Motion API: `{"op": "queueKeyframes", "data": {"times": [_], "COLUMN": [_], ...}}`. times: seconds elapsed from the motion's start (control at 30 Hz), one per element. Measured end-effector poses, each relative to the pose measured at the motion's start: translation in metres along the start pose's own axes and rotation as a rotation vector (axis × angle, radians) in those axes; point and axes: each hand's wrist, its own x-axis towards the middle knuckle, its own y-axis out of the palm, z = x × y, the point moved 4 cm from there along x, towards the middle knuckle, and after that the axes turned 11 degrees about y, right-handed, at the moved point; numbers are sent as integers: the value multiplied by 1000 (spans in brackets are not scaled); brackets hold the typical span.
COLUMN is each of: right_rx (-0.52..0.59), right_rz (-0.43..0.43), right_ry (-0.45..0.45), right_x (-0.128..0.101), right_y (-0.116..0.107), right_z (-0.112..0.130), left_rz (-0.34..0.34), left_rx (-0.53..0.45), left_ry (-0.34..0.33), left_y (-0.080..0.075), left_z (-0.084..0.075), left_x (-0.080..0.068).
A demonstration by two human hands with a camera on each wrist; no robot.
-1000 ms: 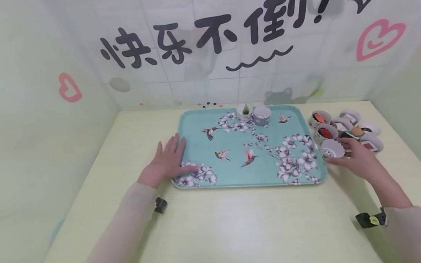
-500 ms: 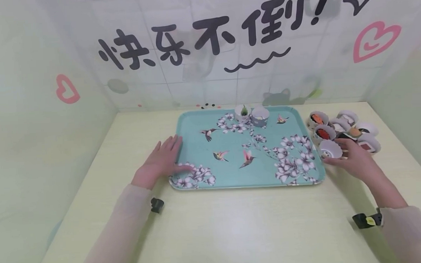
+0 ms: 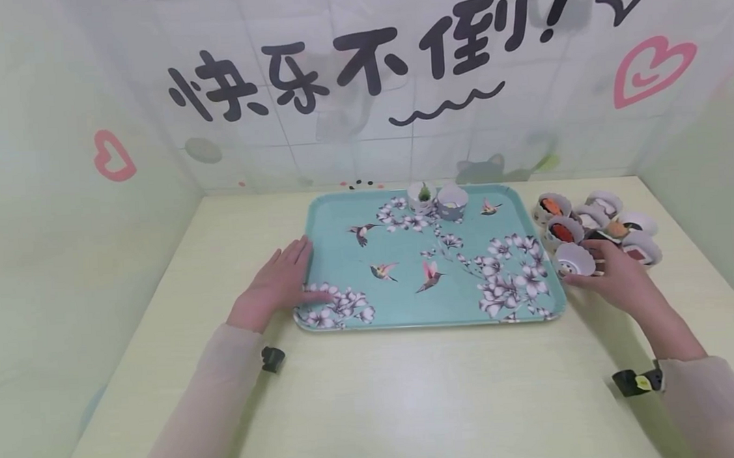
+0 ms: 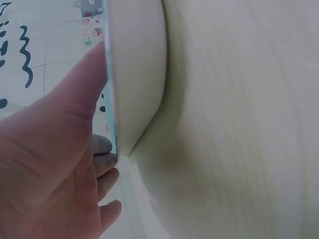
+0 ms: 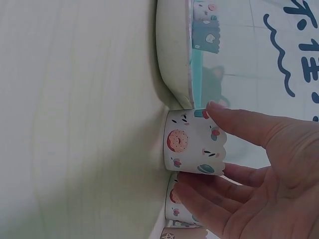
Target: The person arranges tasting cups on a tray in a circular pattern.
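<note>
Left hand [image 3: 277,284] lying flat at the near left corner of the teal tray [image 3: 342,220], fingers [image 3: 297,252] straight and a little apart along the rim, thumb over the flowered corner; seen from the left wrist as a thumb on top of the rim and fingertips beneath the edge, steadying, not lifting. Tray resting flat on the desk [image 3: 399,391].

Already on the tray, by the look of it: two paper cups [image 3: 437,199] side by side at the far edge, one with something green inside, the other's filling too small to tell. Rest of the tray's surface showing only printed birds and blossoms.

Just off the tray's right edge: a cluster of filled cups [image 3: 607,227] on the desk. Nearest of them, a white cup with a doughnut print [image 5: 194,148], touching the tray's rim, pinched by the right hand [image 3: 615,279], thumb on one side, curled fingers [image 5: 199,191] on the other. Cup seemingly not yet lifted.

Judged so: early going, two placed, one in hand, roughly seven waiting.
</note>
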Motion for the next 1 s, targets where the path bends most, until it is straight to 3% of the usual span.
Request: {"op": "queueKeyframes", "data": {"times": [0.43,1.0], "right_rx": [-73,-57], "right_rz": [-23,-4], "right_ry": [12,38], "right_x": [1,-3], "right_y": [0,-6], "right_z": [-1,-4], "left_rz": [14,19], "left_rx": [-17,-28], "left_ry": [-7,-10], "left_y": [-2,4], "left_z": [-1,3], "left_x": [1,4]}}
